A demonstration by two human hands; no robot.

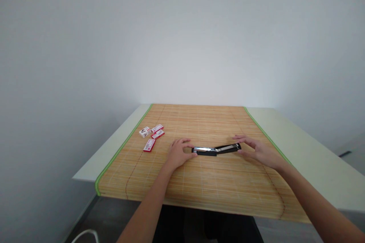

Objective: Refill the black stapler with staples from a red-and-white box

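Observation:
A black stapler lies folded wide open on the bamboo mat, its silvery metal magazine showing along the left half. My left hand pinches the stapler's left end between thumb and fingers. At the other end, my right hand has its thumb against the near side and its fingers curved round the far side. The right half of the stapler angles slightly away from me. Whether there are staples inside is too small to tell.
Several small red-and-white boxes lie at the left of the mat, with a whiter box among them. The green-edged bamboo mat covers the middle of a white table, which stands against a wall. A white cable shows at lower left.

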